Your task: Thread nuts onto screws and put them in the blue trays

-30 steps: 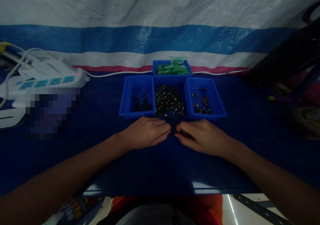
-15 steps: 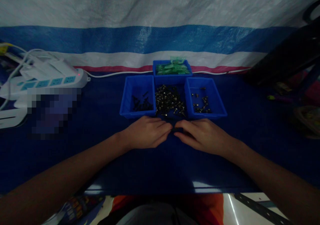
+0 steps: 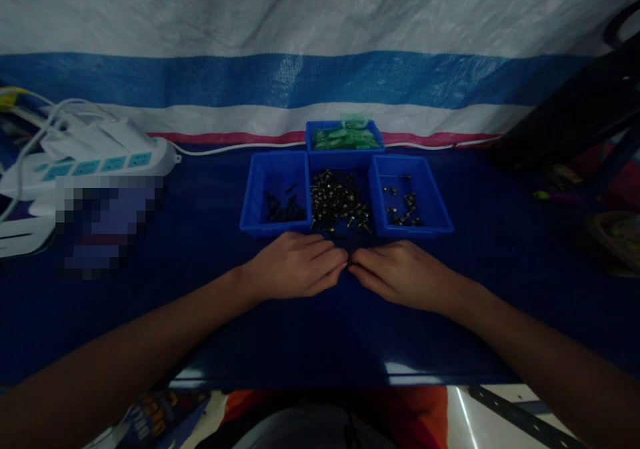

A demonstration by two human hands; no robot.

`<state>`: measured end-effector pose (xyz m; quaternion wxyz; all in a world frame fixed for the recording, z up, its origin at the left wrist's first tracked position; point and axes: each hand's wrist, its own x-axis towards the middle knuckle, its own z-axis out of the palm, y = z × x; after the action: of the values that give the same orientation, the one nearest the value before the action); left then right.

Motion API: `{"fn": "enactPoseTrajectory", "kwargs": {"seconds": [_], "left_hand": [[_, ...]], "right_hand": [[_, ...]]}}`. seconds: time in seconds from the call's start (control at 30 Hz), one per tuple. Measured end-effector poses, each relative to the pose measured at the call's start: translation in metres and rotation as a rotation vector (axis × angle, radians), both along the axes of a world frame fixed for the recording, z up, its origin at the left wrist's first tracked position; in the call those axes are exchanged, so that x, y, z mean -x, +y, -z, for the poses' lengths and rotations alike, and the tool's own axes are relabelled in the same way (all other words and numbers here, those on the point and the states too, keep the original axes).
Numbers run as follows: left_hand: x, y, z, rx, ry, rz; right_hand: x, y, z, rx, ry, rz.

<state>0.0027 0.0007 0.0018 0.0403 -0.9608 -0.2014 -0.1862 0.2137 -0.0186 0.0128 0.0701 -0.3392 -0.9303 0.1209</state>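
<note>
Backdrop sheet (image 3: 280, 79): looks woven plastic, creased, low sheen. Desk (image 3: 310, 342): smooth, bright glare along front edge. Left bin (image 3: 273, 228), right bin (image 3: 434, 199), rear bin (image 3: 345, 151): smooth plastic, slight shine. Heaped small parts (image 3: 334, 199): metallic glints among dull black. Packets (image 3: 347, 137): thin, crinkled, translucent plastic film. Power strip (image 3: 161, 161): smooth hard plastic.

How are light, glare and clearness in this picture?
Head view: dim overall; head view: pale glare at near edge of blue table; head view: blocky pixelation below the white power strip; head view: between left hand and right hand, too dark for detail.
</note>
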Motion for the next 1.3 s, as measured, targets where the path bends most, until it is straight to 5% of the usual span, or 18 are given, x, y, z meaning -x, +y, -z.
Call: {"fn": "enactPoseTrajectory", "kwargs": {"seconds": [0.33, 0.67, 0.9, 1.3], "left_hand": [[0.0018, 0.0003, -0.0027, -0.094, -0.019, 0.081], [0.0014, 0.0026, -0.0006, 0.018, 0.086, -0.024], [-0.0001, 0.0013, 0.0002, 0.144, 0.137, 0.017], [0.0007, 0.0016, 0.0029, 0.146, 0.091, -0.046]], "right_hand": [[0.0004, -0.0002, -0.0009, -0.006, -0.011, -0.022], [-0.0042, 0.0015, -0.0039, 0.019, 0.109, 0.075], [-0.0035, -0.0018, -0.0059, 0.048, 0.208, -0.033], [-0.0034, 0.0005, -0.0071, 0.062, 0.121, 0.06]]}}
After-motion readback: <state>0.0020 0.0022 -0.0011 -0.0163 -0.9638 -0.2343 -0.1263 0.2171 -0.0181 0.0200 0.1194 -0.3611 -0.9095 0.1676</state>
